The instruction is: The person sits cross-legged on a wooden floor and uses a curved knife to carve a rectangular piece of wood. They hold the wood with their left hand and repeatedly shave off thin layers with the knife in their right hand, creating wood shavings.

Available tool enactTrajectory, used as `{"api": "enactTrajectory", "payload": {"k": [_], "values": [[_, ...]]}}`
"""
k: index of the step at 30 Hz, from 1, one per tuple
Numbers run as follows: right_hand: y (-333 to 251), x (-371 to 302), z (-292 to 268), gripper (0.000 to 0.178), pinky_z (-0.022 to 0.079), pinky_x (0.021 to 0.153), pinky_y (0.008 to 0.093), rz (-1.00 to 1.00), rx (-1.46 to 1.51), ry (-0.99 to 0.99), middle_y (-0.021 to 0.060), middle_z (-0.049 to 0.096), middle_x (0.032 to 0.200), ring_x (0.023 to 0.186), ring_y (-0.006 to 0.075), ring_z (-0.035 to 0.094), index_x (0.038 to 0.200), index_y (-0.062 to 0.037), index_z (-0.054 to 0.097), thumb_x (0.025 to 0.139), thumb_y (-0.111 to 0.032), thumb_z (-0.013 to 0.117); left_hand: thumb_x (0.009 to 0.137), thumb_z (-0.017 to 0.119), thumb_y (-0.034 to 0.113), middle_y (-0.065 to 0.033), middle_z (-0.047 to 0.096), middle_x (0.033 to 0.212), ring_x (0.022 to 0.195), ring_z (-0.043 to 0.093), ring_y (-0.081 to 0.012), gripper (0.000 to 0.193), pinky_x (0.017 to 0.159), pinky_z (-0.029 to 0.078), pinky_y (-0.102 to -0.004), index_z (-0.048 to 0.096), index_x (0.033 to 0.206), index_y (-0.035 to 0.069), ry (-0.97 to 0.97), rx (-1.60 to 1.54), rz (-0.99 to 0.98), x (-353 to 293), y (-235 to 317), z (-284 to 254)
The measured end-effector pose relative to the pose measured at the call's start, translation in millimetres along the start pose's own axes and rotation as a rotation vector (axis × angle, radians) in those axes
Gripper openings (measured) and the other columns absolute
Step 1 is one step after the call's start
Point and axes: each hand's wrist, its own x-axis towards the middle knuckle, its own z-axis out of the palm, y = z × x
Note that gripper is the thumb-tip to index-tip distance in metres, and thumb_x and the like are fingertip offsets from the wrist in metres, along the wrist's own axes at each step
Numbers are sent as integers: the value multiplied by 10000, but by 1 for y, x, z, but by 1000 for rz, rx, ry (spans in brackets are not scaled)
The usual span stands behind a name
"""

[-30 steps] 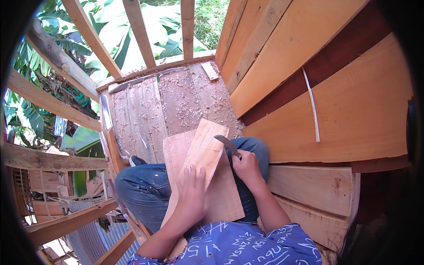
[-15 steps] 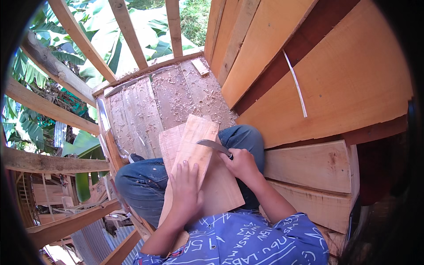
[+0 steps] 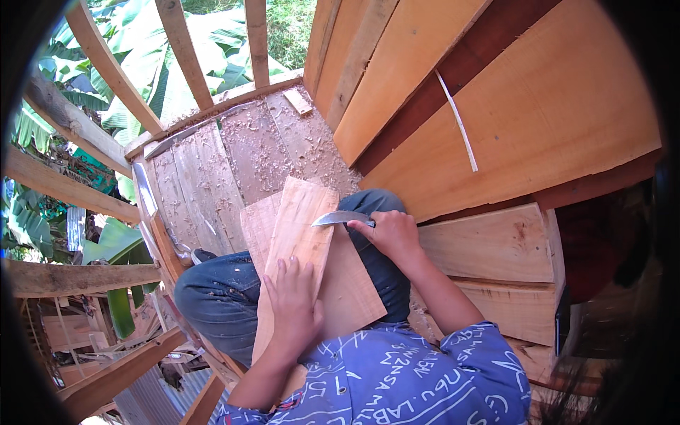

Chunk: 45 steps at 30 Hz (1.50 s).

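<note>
A seated person's left hand (image 3: 292, 308) is pressing flat, fingers spread, on a pale narrow wooden board (image 3: 294, 244) lying across their lap. The right hand (image 3: 394, 234) is gripping a curved steel knife (image 3: 341, 218), shaving the board's edge; steady downward pressure seems needed. Beyond, a shavings-strewn plank floor (image 3: 234, 156).

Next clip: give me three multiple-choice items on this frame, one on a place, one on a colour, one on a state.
1. Where does the left hand rest?
A. on the narrow board
B. on the floor
C. on the wall

2. What colour are the trousers?
A. red
B. blue
C. white

3. How is the knife held?
A. lying loose
B. in the right hand, blade at the board's edge
C. stuck in the wall

A: palm flat on the board. B: blue denim over the knees. B: fingers closed on the handle.
</note>
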Motion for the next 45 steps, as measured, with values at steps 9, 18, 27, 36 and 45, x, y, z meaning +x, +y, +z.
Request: {"api": "enactTrajectory", "payload": {"k": [9,18,27,36,45], "values": [[13,24,-19,668,527,594,490,159,69,80,230,640,646,663,404,665,723,-31,711,912,-641,513,689,596,27,-272,371,1457,1427,241,-488,695,1144,105,-671,457,1370,15,-23,-21,-6,0,1,-5],[0,10,-3,657,538,564,459,61,35,-23,193,654,630,608,361,673,686,-37,698,924,-620,509,673,604,24,-269,370,1450,1424,243,-481,702,1148,92,-667,462,1361,21,-45,-38,-13,4,-3,-5],[-18,-10,-10,627,533,542,462,-30,43,-116,198,644,617,603,364,673,689,-37,671,960,-572,487,668,597,22,-271,364,1448,1419,243,-488,709,1140,91,-679,459,1363,16,-66,-20,-14,8,-3,-6],[6,17,-9,602,507,648,520,211,161,-92,277,629,699,711,459,638,751,13,685,981,-512,500,649,584,17,-286,367,1436,1410,246,-505,722,1139,86,-683,455,1359,-2,-62,-58,-13,6,-3,-10],[-6,-11,-8,603,523,612,499,69,270,-107,226,642,657,670,416,658,745,-21,689,953,-560,517,649,582,17,-279,373,1427,1413,245,-499,719,1141,86,-678,454,1356,6,-69,-72,-19,8,-5,-10]]}}
